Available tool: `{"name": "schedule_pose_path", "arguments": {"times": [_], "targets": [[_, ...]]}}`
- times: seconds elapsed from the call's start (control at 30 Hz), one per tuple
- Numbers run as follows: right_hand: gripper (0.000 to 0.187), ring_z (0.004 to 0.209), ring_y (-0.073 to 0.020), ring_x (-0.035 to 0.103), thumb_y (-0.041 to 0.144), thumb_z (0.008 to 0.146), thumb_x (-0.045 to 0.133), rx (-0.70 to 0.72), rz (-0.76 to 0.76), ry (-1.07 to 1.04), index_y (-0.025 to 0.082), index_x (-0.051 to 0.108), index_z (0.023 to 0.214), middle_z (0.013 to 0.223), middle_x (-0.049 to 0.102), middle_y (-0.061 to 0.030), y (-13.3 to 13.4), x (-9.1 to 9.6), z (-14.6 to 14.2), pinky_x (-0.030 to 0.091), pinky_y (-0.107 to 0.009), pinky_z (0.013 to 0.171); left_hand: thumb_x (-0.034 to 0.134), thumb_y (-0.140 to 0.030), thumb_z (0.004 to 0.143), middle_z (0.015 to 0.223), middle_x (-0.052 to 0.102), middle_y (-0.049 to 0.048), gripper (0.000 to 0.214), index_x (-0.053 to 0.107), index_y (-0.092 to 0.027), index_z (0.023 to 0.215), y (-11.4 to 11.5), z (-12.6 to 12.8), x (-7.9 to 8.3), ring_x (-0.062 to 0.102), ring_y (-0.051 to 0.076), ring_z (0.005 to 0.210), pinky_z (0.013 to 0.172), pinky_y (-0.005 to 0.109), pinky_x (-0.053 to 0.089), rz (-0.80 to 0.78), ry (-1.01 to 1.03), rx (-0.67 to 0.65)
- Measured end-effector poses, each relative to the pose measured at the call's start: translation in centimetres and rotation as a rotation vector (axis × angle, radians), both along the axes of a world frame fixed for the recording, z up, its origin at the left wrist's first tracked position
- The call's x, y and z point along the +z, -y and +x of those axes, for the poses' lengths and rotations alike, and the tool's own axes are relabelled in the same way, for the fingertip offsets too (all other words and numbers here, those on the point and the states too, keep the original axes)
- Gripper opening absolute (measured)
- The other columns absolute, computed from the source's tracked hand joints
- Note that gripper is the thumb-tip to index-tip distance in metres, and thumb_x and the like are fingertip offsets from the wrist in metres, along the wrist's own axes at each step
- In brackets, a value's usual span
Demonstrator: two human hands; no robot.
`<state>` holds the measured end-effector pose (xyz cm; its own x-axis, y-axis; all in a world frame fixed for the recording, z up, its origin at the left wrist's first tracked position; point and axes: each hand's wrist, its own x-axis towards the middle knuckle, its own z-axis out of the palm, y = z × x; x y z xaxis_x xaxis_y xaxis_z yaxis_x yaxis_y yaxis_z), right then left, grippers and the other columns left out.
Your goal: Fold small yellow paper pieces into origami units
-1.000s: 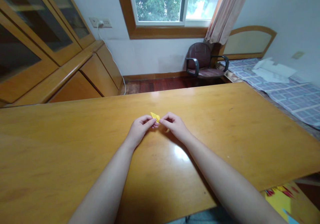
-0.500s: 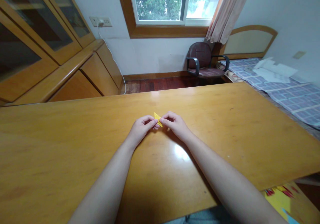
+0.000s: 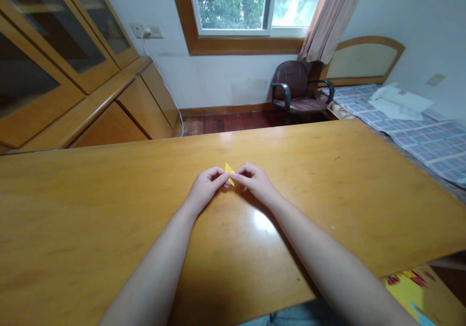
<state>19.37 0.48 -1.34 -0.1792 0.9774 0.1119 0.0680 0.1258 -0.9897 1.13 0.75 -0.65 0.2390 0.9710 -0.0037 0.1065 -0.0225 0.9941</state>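
Observation:
A small folded piece of yellow paper point(image 3: 229, 170) is pinched between both my hands just above the middle of a wide wooden table point(image 3: 109, 209). My left hand point(image 3: 206, 188) grips it from the left with thumb and forefinger closed. From the right, my right hand point(image 3: 255, 181) pinches it the same way, fingers curled. Only a pointed corner of the paper shows above the fingertips; the rest is hidden between them.
Wooden cabinets with glass doors point(image 3: 54, 73) line the left wall. A dark office chair point(image 3: 296, 90) stands under the window beyond the table. A bed with a checked cover point(image 3: 418, 132) lies at the right. Coloured paper sheets point(image 3: 411, 287) sit below the table's near right corner.
The yellow paper has turned between my fingertips, from a flatter, wider shape to a narrower upright point. Both hands have stayed in place.

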Motion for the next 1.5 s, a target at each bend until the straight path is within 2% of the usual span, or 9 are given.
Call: {"name": "schedule_pose_path", "arguments": {"times": [0.4, 0.63, 0.8, 1.13, 1.5], "targets": [[0.026, 0.070, -0.0143, 0.054, 0.042, 0.073, 0.073, -0.011, -0.051, -0.003, 0.017, 0.067, 0.070, 0.070, 0.062, 0.0000, -0.08, 0.16, -0.03, 0.042, -0.027, 0.067, 0.071, -0.043, 0.080, 0.070, 0.070, 0.0018, 0.026, 0.069, -0.017, 0.077, -0.09, -0.29, -0.32, 0.063, 0.016, 0.067, 0.071, 0.027, 0.050, -0.001, 0.048, -0.007], [0.023, 0.069, -0.0135, 0.053, 0.040, 0.074, 0.073, -0.013, -0.055, 0.000, 0.017, 0.068, 0.070, 0.070, 0.062, 0.0004, -0.07, 0.26, 0.07, 0.041, -0.026, 0.065, 0.077, -0.040, 0.073, 0.073, 0.070, 0.0018, 0.025, 0.068, -0.017, 0.079, 0.07, -0.24, -0.09, 0.065, 0.017, 0.070, 0.073, 0.028, 0.051, -0.014, 0.068, -0.005], [0.026, 0.068, -0.0136, 0.052, 0.042, 0.075, 0.073, 0.009, -0.084, -0.021, 0.017, 0.067, 0.072, 0.069, 0.061, 0.0003, -0.07, 0.19, 0.09, 0.041, -0.025, 0.062, 0.076, -0.042, 0.074, 0.075, 0.071, 0.0024, 0.026, 0.068, -0.017, 0.080, -0.09, -0.27, -0.47, 0.066, 0.017, 0.071, 0.072, 0.028, 0.052, -0.016, 0.053, -0.015], [0.021, 0.067, -0.0138, 0.053, 0.038, 0.077, 0.069, 0.046, -0.075, -0.046, 0.018, 0.066, 0.071, 0.068, 0.060, 0.0010, 0.08, 0.37, 0.30, 0.041, -0.026, 0.065, 0.077, -0.044, 0.071, 0.070, 0.068, 0.0007, 0.030, 0.063, -0.017, 0.076, -0.03, -0.03, -0.04, 0.064, 0.016, 0.068, 0.071, 0.028, 0.051, -0.032, 0.036, 0.006], [0.020, 0.069, -0.0143, 0.053, 0.037, 0.079, 0.068, 0.004, -0.014, 0.024, 0.019, 0.067, 0.071, 0.069, 0.059, 0.0008, -0.12, -0.11, 0.18, 0.041, -0.027, 0.064, 0.077, -0.043, 0.071, 0.069, 0.069, 0.0018, 0.029, 0.063, -0.018, 0.073, -0.07, 0.02, -0.01, 0.064, 0.016, 0.066, 0.068, 0.028, 0.051, -0.029, 0.020, -0.005]]}}
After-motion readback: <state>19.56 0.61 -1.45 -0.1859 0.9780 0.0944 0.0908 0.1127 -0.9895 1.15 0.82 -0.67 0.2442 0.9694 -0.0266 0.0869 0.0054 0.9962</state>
